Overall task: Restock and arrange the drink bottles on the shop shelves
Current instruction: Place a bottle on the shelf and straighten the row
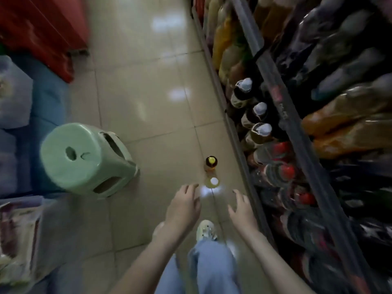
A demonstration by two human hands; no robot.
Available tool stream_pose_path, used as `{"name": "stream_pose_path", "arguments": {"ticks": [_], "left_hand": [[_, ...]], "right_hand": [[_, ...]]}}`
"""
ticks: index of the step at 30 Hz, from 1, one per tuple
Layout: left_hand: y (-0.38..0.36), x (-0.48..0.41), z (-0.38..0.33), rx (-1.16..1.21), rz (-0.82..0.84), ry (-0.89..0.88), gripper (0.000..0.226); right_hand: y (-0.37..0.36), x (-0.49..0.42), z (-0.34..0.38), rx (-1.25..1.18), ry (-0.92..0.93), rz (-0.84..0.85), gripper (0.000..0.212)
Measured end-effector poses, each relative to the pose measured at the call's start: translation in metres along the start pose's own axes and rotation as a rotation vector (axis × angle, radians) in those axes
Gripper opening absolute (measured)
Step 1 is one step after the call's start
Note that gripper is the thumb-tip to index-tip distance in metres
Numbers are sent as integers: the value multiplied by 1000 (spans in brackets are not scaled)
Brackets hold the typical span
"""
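My left hand [183, 205] and right hand [241, 211] hang empty over the floor [148, 102], fingers loosely spread. Just ahead stand a yellow-capped bottle [211, 162] and a white-capped bottle [213, 181], near the bottom shelf [237, 134]. A green stool [84, 158] sits further left.

A pale green plastic stool [84, 160] stands at centre left on the glossy beige tiled floor [148, 92], with a round hole in its seat and cut-outs in its sides. Light reflects off the tiles in the upper middle. A blurred red mass [42, 28] fills the upper left. Below it lies something blue [48, 102], with a translucent bag [12, 92] at the left edge. Blurred packets [17, 240] sit at lower left.
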State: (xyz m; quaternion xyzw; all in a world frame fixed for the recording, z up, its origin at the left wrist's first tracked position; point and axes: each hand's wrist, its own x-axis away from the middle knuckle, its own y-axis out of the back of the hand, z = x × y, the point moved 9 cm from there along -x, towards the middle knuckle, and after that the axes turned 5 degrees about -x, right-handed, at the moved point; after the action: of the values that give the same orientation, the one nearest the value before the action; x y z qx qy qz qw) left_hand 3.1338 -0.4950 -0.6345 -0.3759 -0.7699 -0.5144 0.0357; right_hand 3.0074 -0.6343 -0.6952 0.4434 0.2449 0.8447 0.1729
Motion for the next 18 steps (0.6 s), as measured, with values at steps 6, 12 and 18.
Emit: {"name": "stream_pose_path", "arguments": {"ticks": [6, 12, 18], "left_hand": [[-123, -129, 97, 86, 40, 63, 45], [-174, -165, 161, 75, 105, 95, 45], [-124, -131, 97, -5, 334, -97, 58]], "right_hand": [[-134, -205, -52, 102, -3, 64, 67], [-179, -273, -84, 257, 16, -38, 36], [-91, -160, -20, 22, 138, -109, 24]]}}
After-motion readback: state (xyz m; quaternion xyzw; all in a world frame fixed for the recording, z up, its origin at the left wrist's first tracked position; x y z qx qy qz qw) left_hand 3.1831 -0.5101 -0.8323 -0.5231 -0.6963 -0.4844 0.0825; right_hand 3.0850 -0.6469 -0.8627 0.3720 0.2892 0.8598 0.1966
